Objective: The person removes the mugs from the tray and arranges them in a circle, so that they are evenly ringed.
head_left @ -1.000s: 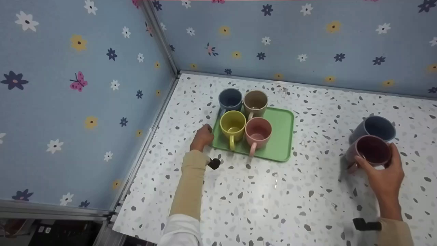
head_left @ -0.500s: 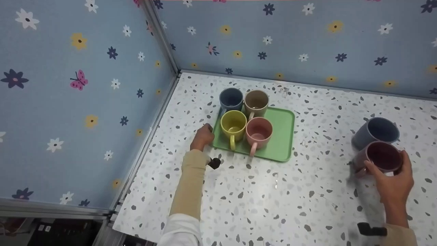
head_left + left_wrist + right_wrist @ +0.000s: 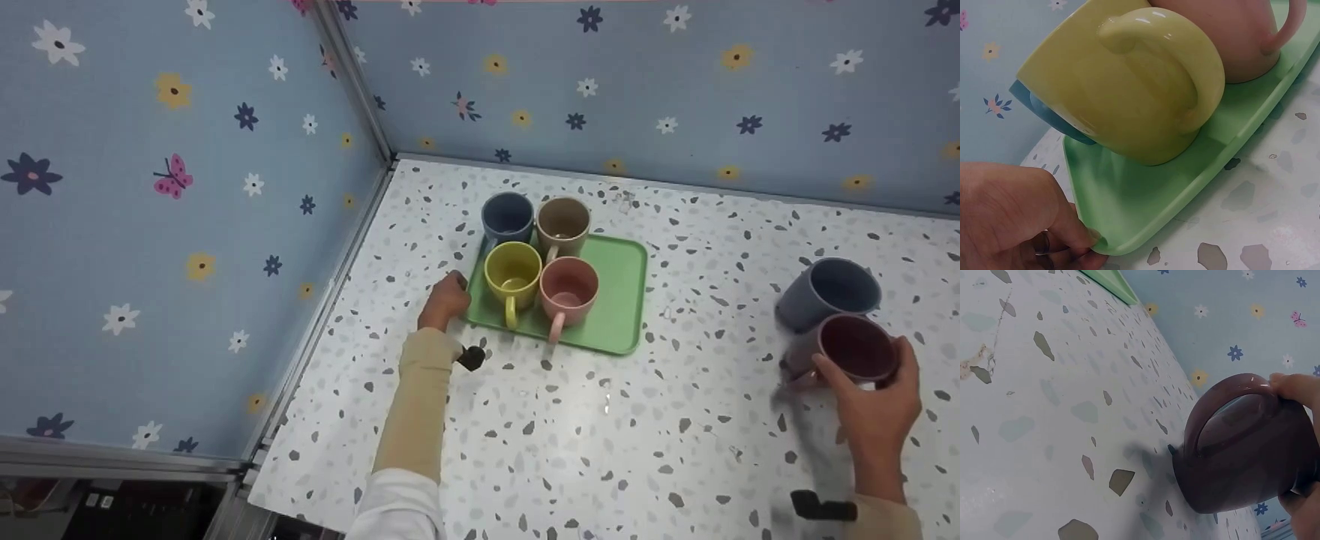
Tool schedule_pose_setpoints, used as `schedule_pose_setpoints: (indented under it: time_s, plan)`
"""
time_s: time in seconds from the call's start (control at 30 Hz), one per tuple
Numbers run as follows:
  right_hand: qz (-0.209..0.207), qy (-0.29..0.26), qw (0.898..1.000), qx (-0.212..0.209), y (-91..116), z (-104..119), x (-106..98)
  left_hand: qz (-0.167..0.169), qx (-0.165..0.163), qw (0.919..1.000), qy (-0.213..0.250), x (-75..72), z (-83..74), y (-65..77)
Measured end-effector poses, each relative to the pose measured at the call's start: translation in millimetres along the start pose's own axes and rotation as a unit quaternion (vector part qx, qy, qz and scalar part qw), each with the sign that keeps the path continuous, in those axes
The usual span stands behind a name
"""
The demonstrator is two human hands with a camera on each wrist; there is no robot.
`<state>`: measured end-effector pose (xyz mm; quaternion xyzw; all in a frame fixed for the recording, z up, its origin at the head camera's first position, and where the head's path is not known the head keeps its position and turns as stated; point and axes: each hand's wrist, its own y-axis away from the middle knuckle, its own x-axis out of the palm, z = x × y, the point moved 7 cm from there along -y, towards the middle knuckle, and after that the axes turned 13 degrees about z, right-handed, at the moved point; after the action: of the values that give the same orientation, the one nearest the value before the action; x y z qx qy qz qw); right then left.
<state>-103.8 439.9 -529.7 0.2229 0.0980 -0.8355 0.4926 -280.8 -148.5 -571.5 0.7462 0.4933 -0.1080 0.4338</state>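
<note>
My right hand point(image 3: 879, 397) grips a maroon mug point(image 3: 857, 346) near its rim, thumb on the near left side and fingers on the right. In the right wrist view, the mug's handle point(image 3: 1199, 417) points away from the hand. Just behind it is a blue mug point(image 3: 844, 285), overlapped by the maroon one. My left hand point(image 3: 448, 298) pinches the left edge of a green tray point(image 3: 619, 300); the left wrist view shows the thumb point(image 3: 1086, 236) at the tray's corner rim. Beside this hand stands a yellow mug point(image 3: 512, 279) on the tray.
A pink mug point(image 3: 568, 291), a brown mug point(image 3: 562, 225) and a second blue mug point(image 3: 508, 217) also stand on the tray, grouped at its left. The speckled table point(image 3: 540, 450) meets flowered wall panels point(image 3: 675, 90) at the back and left.
My right hand has moved right and nearer to me with the maroon mug. The blue mug behind it has shifted slightly right. My left hand stays at the tray.
</note>
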Motion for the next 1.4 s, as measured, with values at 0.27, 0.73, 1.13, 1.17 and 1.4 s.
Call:
schedule_pose_setpoints:
  time_s: [0.27, 0.73, 1.13, 1.17, 1.4]
  plan:
    - [-0.002, 0.005, 0.999, 0.032, -1.7, -4.5, -4.0, -0.002, -0.009, 1.0, 0.0, -0.4, 0.5, 0.0]
    - [0.016, 0.018, 0.999, 0.035, -1.7, -2.4, 0.2, -0.005, -0.007, 1.0, -0.004, -0.9, -0.1, -1.7]
    - [0.031, 0.031, 0.998, 0.049, 0.6, -0.7, 2.7, -0.004, 0.004, 1.0, 0.005, 0.0, 1.0, -0.3]
    - [0.033, 0.033, 0.998, 0.051, 0.3, -0.9, 2.8, -0.005, 0.004, 1.0, 0.006, -0.2, 0.9, 0.0]
    - [0.038, 0.029, 0.997, 0.058, 0.9, 1.5, 4.5, -0.004, -0.001, 1.0, 0.003, 0.2, 0.2, 0.6]
